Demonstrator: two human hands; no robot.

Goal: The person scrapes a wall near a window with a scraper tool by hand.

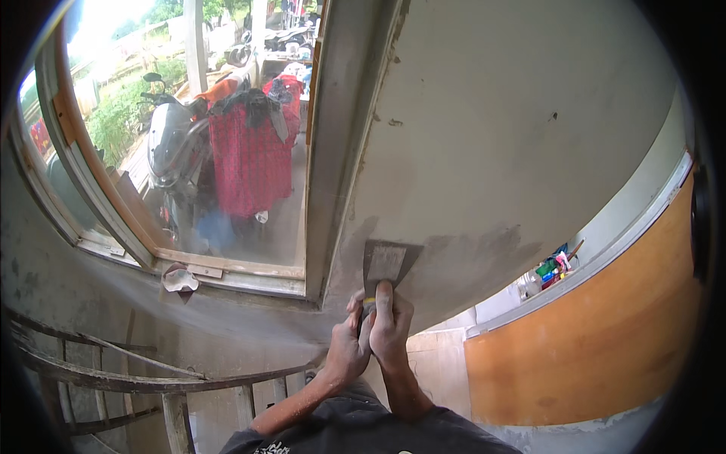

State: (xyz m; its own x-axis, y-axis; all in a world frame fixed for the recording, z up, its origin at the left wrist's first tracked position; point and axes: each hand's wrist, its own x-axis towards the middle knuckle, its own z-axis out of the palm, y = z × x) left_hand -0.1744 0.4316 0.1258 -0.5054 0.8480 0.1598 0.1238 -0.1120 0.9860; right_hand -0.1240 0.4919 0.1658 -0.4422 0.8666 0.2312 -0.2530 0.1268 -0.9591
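Note:
A putty knife (390,262) with a wide metal blade points up and away from me at the wall (488,147). Pale filler is smeared over the middle of its blade. My right hand (391,323) grips the handle, its thumb lying along the base of the blade. Wrapped around the lower handle beside it is my left hand (347,343). Both hands are dusted with pale powder. Darker grey patches of filler (493,247) cross the wall around the blade. Whether the blade's edge touches the wall I cannot tell.
A wooden ladder (164,385) lies at lower left. On the windowsill is a curled piece of sandpaper (180,279). The window frame (340,142) borders the wall. An orange wooden door (584,318) stands at right. Outside the glass is a motorbike (173,144) beside a red cloth (252,162).

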